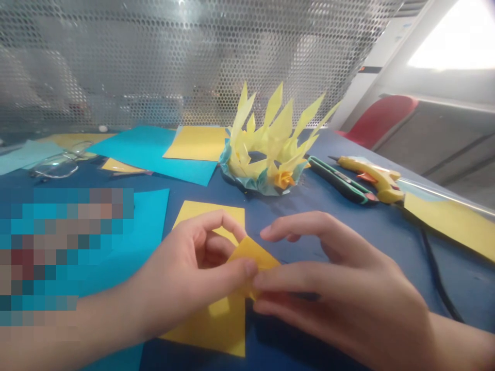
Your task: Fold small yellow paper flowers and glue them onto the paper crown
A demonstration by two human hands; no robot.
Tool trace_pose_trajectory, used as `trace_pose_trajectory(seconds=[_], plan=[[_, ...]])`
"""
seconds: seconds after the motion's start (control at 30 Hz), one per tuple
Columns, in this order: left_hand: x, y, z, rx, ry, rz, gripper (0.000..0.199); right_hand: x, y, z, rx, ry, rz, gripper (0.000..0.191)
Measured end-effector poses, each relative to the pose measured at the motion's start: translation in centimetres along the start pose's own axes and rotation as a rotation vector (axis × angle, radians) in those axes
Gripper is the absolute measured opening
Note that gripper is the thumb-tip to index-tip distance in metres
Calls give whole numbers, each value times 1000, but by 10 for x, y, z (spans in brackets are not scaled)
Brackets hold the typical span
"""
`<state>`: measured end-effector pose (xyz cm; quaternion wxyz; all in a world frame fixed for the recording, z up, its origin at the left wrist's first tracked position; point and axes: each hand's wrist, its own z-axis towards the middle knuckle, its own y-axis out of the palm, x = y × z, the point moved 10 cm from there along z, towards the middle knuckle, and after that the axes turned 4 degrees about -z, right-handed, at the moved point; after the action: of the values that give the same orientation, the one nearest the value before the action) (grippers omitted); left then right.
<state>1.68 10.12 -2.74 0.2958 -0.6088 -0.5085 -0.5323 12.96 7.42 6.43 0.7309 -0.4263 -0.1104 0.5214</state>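
My left hand [204, 263] pinches a small folded piece of yellow paper [255, 255] between thumb and fingers, above a flat yellow sheet [228, 330] on the blue table. At the folded piece's right edge, the thumb and a lower finger of my right hand [328, 273] press on it, while its index finger is raised and bent over it. Behind the hands stands a paper crown [270, 144] with tall pale yellow points, a light blue base and an orange paper flower [284, 179].
Blue sheets [135, 149] and a yellow sheet [199, 143] lie at the back left beside glasses [58, 167]. A green cutter [340, 180], a yellow glue gun [371, 178] with a black cable [435, 268] and a yellow strip [452, 221] are at the right. A perforated metal screen [154, 62] rises behind.
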Motion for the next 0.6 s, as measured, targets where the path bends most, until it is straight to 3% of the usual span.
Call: trace_pose_trajectory(seconds=[0.23,0.6], plan=[[1,1,3,0,-17,8,24,-2,-3,3,30,-14,-40,9],[0,5,2,-49,-29,60,27,-5,4,4,-40,-8,-26,8]])
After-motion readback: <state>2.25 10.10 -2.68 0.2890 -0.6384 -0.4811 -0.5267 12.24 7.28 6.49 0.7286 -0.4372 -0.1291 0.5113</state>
